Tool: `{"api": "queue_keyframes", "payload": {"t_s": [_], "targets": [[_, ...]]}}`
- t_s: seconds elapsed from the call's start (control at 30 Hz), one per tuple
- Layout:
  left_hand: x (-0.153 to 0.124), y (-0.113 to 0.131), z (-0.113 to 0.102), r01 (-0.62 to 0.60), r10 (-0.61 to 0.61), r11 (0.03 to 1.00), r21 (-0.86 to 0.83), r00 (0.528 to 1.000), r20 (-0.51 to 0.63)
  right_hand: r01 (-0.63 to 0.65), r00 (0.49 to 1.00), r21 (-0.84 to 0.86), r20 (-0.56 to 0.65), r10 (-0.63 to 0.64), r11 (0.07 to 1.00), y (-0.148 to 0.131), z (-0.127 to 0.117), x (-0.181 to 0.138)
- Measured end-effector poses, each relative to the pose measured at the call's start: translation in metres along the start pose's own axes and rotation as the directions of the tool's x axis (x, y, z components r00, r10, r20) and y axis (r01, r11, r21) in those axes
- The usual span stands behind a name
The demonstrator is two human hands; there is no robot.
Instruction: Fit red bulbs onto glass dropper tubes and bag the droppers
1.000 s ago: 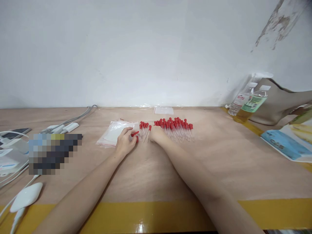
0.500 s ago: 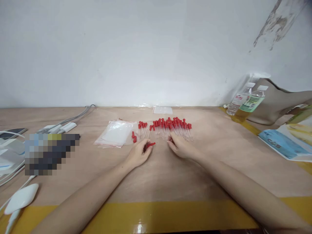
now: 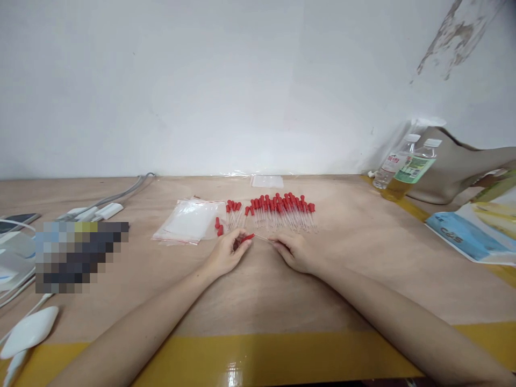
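"What are you seeing at the left hand [image 3: 229, 252]?"

"I'm watching its fingers clamping on a red cap [image 3: 248, 237], low over the surface [image 3: 258, 306]. The cap is poking out toward the right hand [image 3: 296, 251]."

"And what is that one doing?"

"Its fingers are pinching one end of a thin clear tube [image 3: 263, 238]. The tube is bridging the gap between the hands, its other end reaching the red cap. From my seat I'm struggling with one point: I cannot tell whether it is going inside."

"What is lying around them?"

"Just beyond the hands I'm seeing a wide row of red-topped droppers [image 3: 278, 204], tops pointing toward the wall [image 3: 258, 86]. A smaller bunch [image 3: 230, 206] is lying to its left. Some loose red caps [image 3: 220, 231] are resting near the left hand, and clear bags [image 3: 187, 221] are overlapping left of those."

"Farther off?"

"Two bottles [image 3: 411, 171] are sitting well to the right."
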State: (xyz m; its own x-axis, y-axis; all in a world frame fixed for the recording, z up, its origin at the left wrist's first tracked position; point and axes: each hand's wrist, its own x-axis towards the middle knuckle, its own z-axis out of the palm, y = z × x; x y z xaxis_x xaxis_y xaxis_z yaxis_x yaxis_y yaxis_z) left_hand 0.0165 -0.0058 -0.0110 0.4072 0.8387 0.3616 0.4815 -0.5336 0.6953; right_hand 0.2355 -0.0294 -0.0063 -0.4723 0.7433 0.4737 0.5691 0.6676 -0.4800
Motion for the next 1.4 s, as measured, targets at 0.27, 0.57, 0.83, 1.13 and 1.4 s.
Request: {"api": "queue_keyframes", "payload": {"t_s": [0.27,0.57,0.83,1.13,1.4], "targets": [[0.001,0.002,0.006,0.029,-0.039,0.986,-0.162,0.998,-0.057,-0.125,0.990,0.051,-0.055,0.127,0.991,-0.002,0.006,0.001],[-0.001,0.002,0.005,0.029,-0.033,0.981,-0.191,0.999,-0.018,-0.059,0.997,0.072,-0.044,0.063,0.996,0.001,0.011,-0.001],[-0.004,0.010,0.003,0.046,-0.029,0.986,-0.157,0.993,0.110,0.055,0.996,-0.126,0.072,-0.046,0.990,0.009,-0.004,0.004],[-0.006,0.016,0.003,0.016,-0.016,1.000,0.002,0.992,0.122,0.104,0.994,-0.350,0.055,-0.090,0.931,-0.001,-0.001,0.005],[-0.008,0.018,0.003,-0.022,0.021,1.000,0.008,0.991,0.134,0.057,0.993,-0.304,0.119,-0.021,0.951,-0.008,0.006,0.009]]}}
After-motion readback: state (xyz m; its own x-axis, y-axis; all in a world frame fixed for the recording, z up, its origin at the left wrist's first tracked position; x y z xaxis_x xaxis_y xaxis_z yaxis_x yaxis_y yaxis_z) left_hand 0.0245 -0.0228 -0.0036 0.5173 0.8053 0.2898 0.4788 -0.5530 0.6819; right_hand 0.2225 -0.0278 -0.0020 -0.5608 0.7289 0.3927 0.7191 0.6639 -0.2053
